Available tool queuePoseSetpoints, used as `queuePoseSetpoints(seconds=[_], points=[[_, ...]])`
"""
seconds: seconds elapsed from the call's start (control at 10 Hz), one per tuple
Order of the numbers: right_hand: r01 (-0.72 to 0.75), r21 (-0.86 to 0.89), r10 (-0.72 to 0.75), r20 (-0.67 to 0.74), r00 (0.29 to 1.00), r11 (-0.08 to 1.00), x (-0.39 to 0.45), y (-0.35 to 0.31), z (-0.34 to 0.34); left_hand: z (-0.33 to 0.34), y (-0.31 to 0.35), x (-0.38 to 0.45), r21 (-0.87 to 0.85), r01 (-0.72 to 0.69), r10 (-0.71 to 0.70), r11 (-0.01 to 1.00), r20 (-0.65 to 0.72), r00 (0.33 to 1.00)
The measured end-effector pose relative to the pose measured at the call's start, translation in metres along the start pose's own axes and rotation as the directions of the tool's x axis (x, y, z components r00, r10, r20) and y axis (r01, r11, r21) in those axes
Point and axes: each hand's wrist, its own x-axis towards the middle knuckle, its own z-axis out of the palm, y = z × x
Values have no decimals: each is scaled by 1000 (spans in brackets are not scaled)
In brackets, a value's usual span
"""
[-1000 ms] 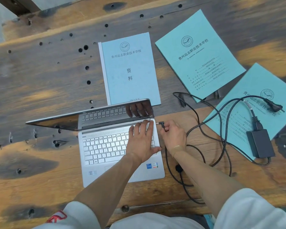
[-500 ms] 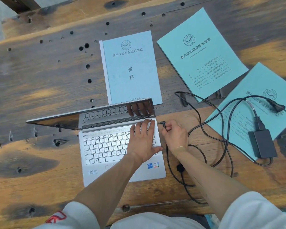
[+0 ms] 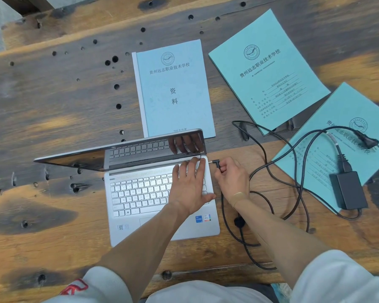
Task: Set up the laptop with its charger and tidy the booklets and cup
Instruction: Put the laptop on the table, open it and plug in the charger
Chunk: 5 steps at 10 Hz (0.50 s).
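Observation:
A silver laptop (image 3: 140,193) lies open on the wooden table (image 3: 53,106), its lid (image 3: 92,159) tilted low. My left hand (image 3: 190,184) rests flat on the right side of the keyboard. My right hand (image 3: 232,178) pinches the black charger plug (image 3: 216,162), whose tip sits just off the laptop's right edge near the hinge. The cable (image 3: 271,171) loops right to the black power brick (image 3: 349,190). Three blue booklets lie beyond: a pale one (image 3: 173,88) behind the laptop, a teal one (image 3: 267,71) to its right, another (image 3: 328,149) under the brick. No cup shows.
The wall plug (image 3: 368,141) lies loose on the far-right booklet. Cable slack (image 3: 245,237) curls near the table's front edge. The tabletop is rough, with many dark holes and knots, and its left half holds nothing. My white sleeves fill the bottom of the view.
My right hand holds the plug in nearly the same spot beside the laptop's right edge. My left hand stays on the keyboard. Only the view shifts slightly.

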Motion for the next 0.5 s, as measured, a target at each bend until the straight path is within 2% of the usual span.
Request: queuePoseSetpoints(seconds=[0.5], points=[[-5, -14, 5, 3, 1000, 1000, -1, -3, 0, -1, 0, 0, -6, 0, 0, 1000, -3, 1000]])
